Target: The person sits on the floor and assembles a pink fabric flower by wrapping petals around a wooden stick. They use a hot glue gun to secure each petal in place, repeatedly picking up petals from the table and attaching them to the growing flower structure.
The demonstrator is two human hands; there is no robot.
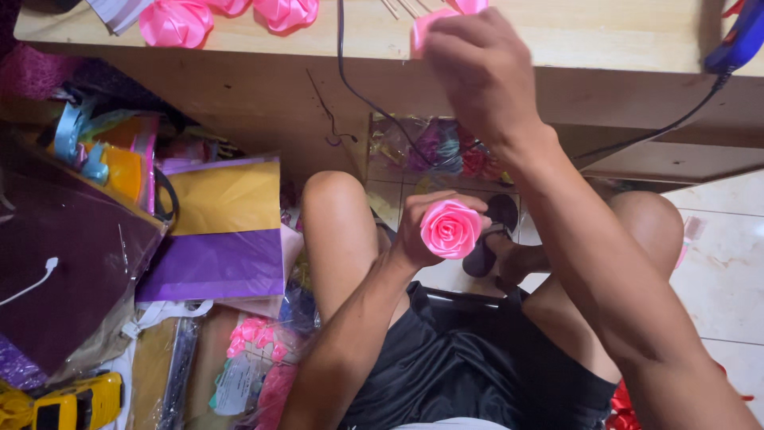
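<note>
A pink ribbon rose (pixel 451 228) is held in front of the knees, low in the middle of the view, its spiral of folded petals already wound tight and rounded. It is gripped from below by the left hand (pixel 422 231), whose fingers are curled closed around the base of the bloom so that only the flower head is seen above them.

The right hand (pixel 477 68) is raised to the edge of the wooden table (pixel 605 40), where a strip of pink ribbon (pixel 422 30) is pinched between its closed fingers. That hand is blurred, so it cannot be told for certain whether the strip is joined to the rose or is a loose piece.

Judged by its shape, the bloom is largely formed; what seems left is the outer wrapping or fixing of the ribbon end.

On the table further finished pink roses (pixel 177 21) are laid, and a blue glue gun (pixel 740 38) is seen at the right edge with its black cord (pixel 358 91) hung down over the front. To the left, sheets of purple and yellow paper (pixel 223 231) are stacked on the floor among bags of craft supplies.
</note>
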